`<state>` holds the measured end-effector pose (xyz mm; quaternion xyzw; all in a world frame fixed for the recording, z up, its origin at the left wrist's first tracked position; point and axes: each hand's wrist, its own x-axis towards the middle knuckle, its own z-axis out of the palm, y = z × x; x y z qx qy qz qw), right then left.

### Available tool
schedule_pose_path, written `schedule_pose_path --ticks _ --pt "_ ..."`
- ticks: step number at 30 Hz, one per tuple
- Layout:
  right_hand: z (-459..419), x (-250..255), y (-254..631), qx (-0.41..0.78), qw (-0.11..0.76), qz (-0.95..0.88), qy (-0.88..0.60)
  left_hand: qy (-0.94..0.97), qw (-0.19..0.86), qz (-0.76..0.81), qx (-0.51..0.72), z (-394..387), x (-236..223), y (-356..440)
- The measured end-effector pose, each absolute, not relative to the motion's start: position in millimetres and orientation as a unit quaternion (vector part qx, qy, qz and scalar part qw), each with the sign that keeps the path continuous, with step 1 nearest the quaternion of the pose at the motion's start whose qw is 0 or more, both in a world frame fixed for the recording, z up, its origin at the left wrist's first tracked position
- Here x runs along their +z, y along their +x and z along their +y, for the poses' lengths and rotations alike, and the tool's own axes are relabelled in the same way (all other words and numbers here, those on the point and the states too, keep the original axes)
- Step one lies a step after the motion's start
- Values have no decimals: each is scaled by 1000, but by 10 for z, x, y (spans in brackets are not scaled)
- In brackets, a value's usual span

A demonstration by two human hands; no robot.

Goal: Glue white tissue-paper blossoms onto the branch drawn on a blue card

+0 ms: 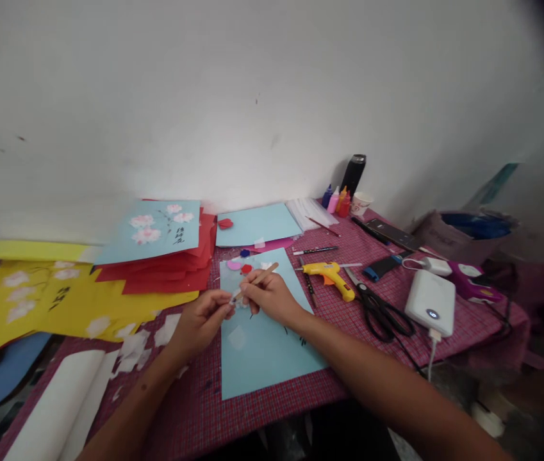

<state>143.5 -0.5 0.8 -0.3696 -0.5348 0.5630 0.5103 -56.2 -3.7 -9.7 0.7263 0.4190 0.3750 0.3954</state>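
Note:
My right hand [269,298] grips a flat wooden stick [268,273] that slants up and away from the fingers. Close beside it, my left hand [204,320] is closed in a pinch on a small whitish piece of paper [233,299], partly hidden by the fingertips. The stick's lower end meets this piece. Both hands are above a light blue sheet [262,365] with dark brush marks, partly covered by my right forearm. A pale scrap [237,338] lies on the sheet. At its top are pink [234,264], red [246,269] and dark blue [245,253] paint blobs.
Left are a flower-painted blue sheet [156,224], red paper [166,278], yellow paper [79,307], torn white scraps [132,352] and a white roll [60,397]. Right are a yellow glue gun [324,270], scissors [382,310], a power bank [430,301], paint bottles [339,200] and a black flask [353,173].

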Motion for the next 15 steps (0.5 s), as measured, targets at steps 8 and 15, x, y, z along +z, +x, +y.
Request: schedule_pose_path --ticks 8,15 --pt "-22 34 1521 598 486 -555 -313 731 407 393 382 -52 -81 -564" --pt "-40 61 1499 496 491 -610 -375 724 425 377 391 -96 -102 -529"
